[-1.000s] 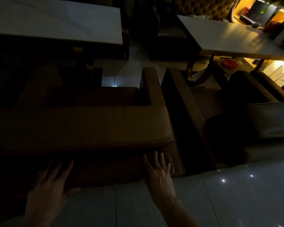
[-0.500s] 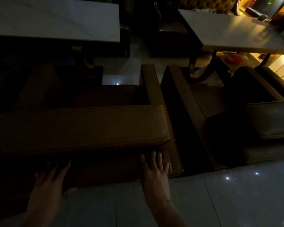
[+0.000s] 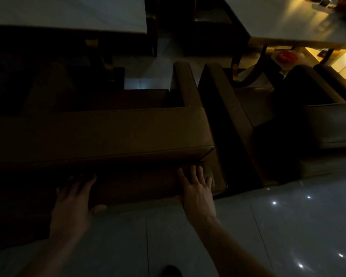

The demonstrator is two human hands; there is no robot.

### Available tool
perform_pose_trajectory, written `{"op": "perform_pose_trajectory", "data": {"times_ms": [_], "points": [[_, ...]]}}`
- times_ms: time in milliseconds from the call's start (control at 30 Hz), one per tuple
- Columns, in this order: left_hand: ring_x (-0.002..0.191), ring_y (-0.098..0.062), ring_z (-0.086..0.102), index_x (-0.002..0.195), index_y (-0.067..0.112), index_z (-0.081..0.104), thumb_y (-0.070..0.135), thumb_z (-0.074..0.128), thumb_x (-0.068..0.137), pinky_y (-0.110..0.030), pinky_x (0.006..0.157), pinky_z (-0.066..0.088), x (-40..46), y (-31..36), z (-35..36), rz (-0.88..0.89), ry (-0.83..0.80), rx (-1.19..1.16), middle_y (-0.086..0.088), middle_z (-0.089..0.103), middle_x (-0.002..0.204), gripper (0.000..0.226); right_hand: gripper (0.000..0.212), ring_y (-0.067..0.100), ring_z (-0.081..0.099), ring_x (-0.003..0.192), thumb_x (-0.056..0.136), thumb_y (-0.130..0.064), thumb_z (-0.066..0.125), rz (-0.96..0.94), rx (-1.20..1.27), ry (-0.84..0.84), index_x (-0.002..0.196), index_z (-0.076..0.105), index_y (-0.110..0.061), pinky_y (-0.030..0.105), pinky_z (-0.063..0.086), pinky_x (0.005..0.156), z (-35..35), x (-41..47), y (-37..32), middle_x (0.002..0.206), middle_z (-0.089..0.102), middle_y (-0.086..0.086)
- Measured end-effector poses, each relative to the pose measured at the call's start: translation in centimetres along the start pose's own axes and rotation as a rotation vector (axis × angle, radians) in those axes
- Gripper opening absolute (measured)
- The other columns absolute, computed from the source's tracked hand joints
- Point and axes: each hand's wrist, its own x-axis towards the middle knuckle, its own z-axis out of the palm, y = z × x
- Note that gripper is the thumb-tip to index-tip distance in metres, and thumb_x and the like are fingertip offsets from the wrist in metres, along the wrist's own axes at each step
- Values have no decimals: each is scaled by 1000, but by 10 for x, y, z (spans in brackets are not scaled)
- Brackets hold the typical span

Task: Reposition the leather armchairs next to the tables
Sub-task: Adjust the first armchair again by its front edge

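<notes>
The room is dim, with a pale tiled floor [image 3: 268, 226] catching small glints of ceiling light. Nearest the camera, both hands lie flat against the back of a brown leather armchair [image 3: 108, 132]. The left hand [image 3: 72, 204] is spread open on the lower back panel, deep in shadow; the right hand [image 3: 198, 188] is spread open too, fingers fanned near the chair's right rear corner. Neither hand curls around anything: they press palm-first rather than grasp.

The armchair faces away from the person, its seat toward a pale-topped bench [image 3: 68, 15] just beyond. A second armchair [image 3: 238, 116] stands just beside it on the right, a dark gap between them, and it faces another bench [image 3: 288, 23] lit by warm yellow light. Something red [image 3: 287, 56] lies under that bench; what it is cannot be told.

The step in hand looks like pushing the first armchair forward toward its bench. The next move probably calls for an even shove from both palms, so the chair slides straight and its arm stays clear of the neighbouring chair.
</notes>
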Motion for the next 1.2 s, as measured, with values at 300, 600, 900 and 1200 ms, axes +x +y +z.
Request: {"op": "perform_pose_trajectory", "data": {"times_ms": [300, 600, 900, 1200], "points": [[137, -43, 34, 144, 19, 46, 42, 84, 69, -61, 111, 30, -5, 1, -1, -23, -5, -10, -19, 48, 145, 87, 76, 42, 12, 145, 89, -38, 61, -13, -21, 28, 152, 20, -25, 62, 21, 112, -1, -6, -1, 157, 20, 23], [139, -39, 36, 145, 22, 47, 43, 82, 71, -59, 110, 33, -7, 4, -6, -60, -39, -25, -16, 48, 146, 84, 76, 41, 7, 146, 92, -39, 56, -7, -30, -25, 153, 12, -27, 60, 19, 114, -2, -5, -3, 158, 14, 20], [150, -32, 4, 156, 29, 10, 51, 63, 87, -51, 120, 15, -6, 8, -22, -63, -180, -18, -8, 13, 164, 90, 86, 37, -7, 146, 94, -40, 53, -37, -54, -134, 150, -11, -31, 56, 14, 116, -16, -6, 1, 161, -4, 17], [148, -25, 15, 154, 34, 14, 69, 54, 84, -44, 117, 20, -41, 41, -78, 11, -288, -27, -1, 13, 164, 88, 75, 34, 21, 144, 91, -44, 55, -4, 65, -232, 152, 13, -29, 44, 33, 111, -60, -39, -35, 158, 19, 13]]}}
